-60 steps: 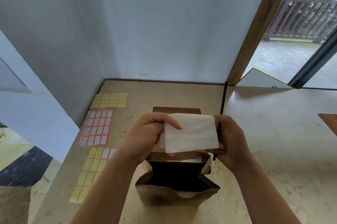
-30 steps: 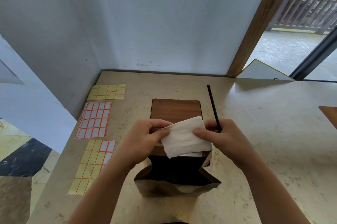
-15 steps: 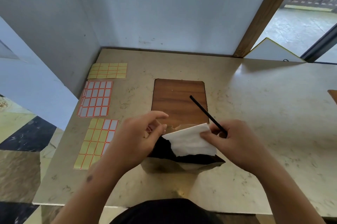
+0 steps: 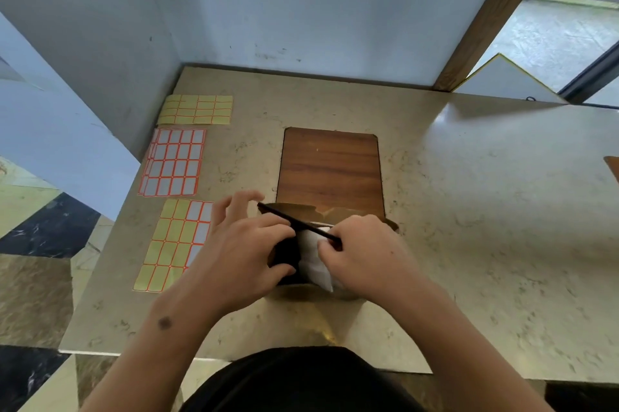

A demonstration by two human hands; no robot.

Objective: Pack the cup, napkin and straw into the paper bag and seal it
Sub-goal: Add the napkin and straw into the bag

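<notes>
Head view: midway through packing, with right hand [image 4: 365,254] pinching napkin [image 4: 315,261] and straw [image 4: 294,223] into open paper bag [image 4: 335,214] on worktop [image 4: 469,210], left hand [image 4: 248,247] gripping the rim, cup unseen, sealing not yet done.

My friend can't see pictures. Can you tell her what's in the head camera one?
Two bare hands push a white napkin into an open brown paper bag on a beige table; the right hand also pinches a black straw, and the left hand holds the bag's mouth. Sticker sheets lie left, a wooden board behind.
</notes>
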